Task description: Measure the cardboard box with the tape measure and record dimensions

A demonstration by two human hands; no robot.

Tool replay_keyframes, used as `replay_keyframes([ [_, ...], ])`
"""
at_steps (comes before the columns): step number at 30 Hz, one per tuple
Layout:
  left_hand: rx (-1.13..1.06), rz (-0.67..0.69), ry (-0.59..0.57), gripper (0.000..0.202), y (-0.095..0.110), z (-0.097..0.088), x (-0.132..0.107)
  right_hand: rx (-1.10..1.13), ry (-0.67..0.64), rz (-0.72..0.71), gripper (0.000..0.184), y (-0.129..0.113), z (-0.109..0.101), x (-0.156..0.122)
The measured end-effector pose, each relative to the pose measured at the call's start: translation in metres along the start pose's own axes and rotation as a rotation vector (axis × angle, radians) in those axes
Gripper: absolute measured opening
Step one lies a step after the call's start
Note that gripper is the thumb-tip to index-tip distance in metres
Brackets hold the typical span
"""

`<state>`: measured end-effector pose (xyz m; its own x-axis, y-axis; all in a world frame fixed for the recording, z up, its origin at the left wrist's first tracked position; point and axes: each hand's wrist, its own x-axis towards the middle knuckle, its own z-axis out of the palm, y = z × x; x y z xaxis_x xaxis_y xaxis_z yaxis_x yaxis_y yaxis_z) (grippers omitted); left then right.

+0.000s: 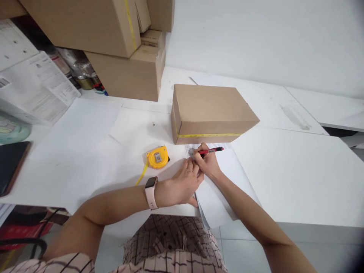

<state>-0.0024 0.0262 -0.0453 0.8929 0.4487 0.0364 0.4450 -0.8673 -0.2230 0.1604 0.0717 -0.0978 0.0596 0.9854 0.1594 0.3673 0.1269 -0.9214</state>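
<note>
Your right hand (209, 163) pinches a slim red-and-black plastic pen (206, 151) on the white printed paper (213, 201) beneath it, your left hand (180, 186) rests loosely extended, and writing seems under way, the remainder unclear.

One pen (210, 151) — one tape measure (158, 157).

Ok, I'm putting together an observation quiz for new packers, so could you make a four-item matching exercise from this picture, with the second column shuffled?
Things
1. Red pen
2. Tape measure
3. Watch
4. Nearest cardboard box

Places, colours or states
A. Yellow, with some of its tape pulled out
B. Brown, standing just beyond the right hand
C. Gripped for writing
D. Strapped at the left hand's wrist

Pairs: 1-C, 2-A, 3-D, 4-B
</note>
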Motion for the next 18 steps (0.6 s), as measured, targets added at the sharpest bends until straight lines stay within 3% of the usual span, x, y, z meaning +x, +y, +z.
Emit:
replay_keyframes([
  [18, -0.051, -0.012, -0.005, 0.105, 0.0009, 0.0026, 0.0008, 0.001, 0.027, 0.025, 0.017, -0.0004, -0.0005, 0.0006],
])
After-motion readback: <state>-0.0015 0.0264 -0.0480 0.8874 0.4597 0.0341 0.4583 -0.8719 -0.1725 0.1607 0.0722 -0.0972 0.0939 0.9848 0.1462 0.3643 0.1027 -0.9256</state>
